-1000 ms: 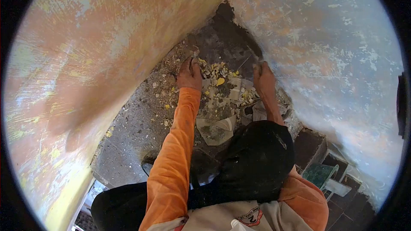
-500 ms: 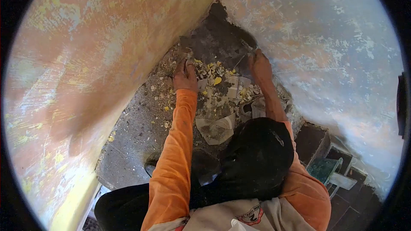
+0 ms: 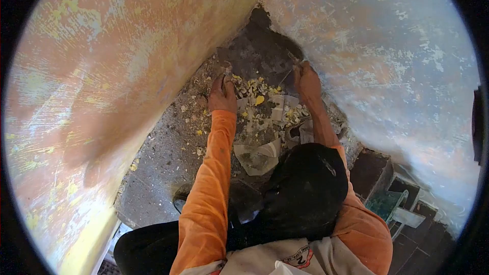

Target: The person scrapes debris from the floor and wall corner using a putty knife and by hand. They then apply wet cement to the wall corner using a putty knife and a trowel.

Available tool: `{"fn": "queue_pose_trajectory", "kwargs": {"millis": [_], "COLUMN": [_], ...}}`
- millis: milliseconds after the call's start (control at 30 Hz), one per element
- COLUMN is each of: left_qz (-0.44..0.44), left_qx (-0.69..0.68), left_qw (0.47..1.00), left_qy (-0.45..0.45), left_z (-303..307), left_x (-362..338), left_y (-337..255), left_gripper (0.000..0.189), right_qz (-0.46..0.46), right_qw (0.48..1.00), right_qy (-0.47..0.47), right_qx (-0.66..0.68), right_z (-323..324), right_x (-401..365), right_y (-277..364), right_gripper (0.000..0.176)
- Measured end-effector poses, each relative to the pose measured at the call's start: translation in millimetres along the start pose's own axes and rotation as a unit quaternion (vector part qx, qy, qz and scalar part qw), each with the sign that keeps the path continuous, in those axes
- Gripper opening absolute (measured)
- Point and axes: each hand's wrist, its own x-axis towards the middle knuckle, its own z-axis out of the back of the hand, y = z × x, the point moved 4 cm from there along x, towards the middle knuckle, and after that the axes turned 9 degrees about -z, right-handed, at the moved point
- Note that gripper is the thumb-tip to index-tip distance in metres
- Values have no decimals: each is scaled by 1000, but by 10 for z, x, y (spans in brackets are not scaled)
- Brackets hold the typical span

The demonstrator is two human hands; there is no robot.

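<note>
My left hand, in an orange sleeve, is low over the debris near the left wall. Its fingers are closed on a small pale piece whose nature I cannot make out. Beside the right wall, my right hand is closed round a thin tool, a narrow blade or scraper, whose tip points up and left at the wall's foot. Between the hands lie yellow and white paint chips and crumbs on the dark floor.
Peeling walls, one orange and one bluish, meet ahead in a corner. Torn pale sheets lie before my knee. Dark steps and a green tool with a pale blade are at lower right.
Both hands have shifted slightly down the view, toward my body. The tool in my right hand has moved slightly with it. Both hands stay closed.
</note>
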Motion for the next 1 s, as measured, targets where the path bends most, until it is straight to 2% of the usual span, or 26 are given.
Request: {"fn": "queue_pose_trajectory", "kwargs": {"millis": [33, 100, 233, 300, 400, 533, 600, 733, 800, 833, 900, 933, 1000], "left_qz": [-3, 49, 38, 24, 10, 24, 63, 79, 39, 38, 43, 43, 38], "left_qx": [1, 14, -14, -17, 18, -16, -42, -52, -31, -33, -28, -28, -4], "left_qw": [1000, 999, 999, 1000, 1000, 1000, 997, 996, 999, 999, 999, 999, 999], "left_qy": [-2, 10, 15, -9, 11, 5, 8, 5, -22, -22, 14, 13, 7], "left_z": [16, 30, -29, -33, 6, 24, 44, 61, 25, 7, -28, -28, -8], "left_x": [36, -17, 17, 39, 5, 20, -1, 11, 28, 27, 43, 31, 21], "left_y": [-63, -97, -15, 2, -54, -85, -107, -176, -112, -64, -8, -13, -36], "left_gripper": [48, 48, 49, 49, 49, 48, 49, 49, 49, 49, 50, 50, 51], "right_qz": [2, 7, 13, 31, 41, 23, 31, 24, 4, 3, 27, 28, 101], "right_qw": [1000, 996, 999, 996, 998, 999, 989, 993, 991, 991, 990, 990, 986], "right_qy": [-2, -57, -50, -85, -45, -35, -137, -84, 7, 6, 44, 44, 1], "right_qx": [2, 74, 16, 0, 5, 23, 39, 84, 131, 130, 133, 133, 136], "right_z": [85, 201, 42, -85, -139, -85, 8, 160, 126, 131, 103, 100, 128], "right_x": [-27, -182, -259, -182, -96, -34, -208, -410, -415, -398, -319, -297, -242], "right_y": [70, 147, 118, 118, 73, 48, 96, 56, -23, -52, -39, -36, 46], "right_gripper": [43, 41, 38, 33, 32, 31, 29, 28, 29, 29, 35, 35, 42]}}
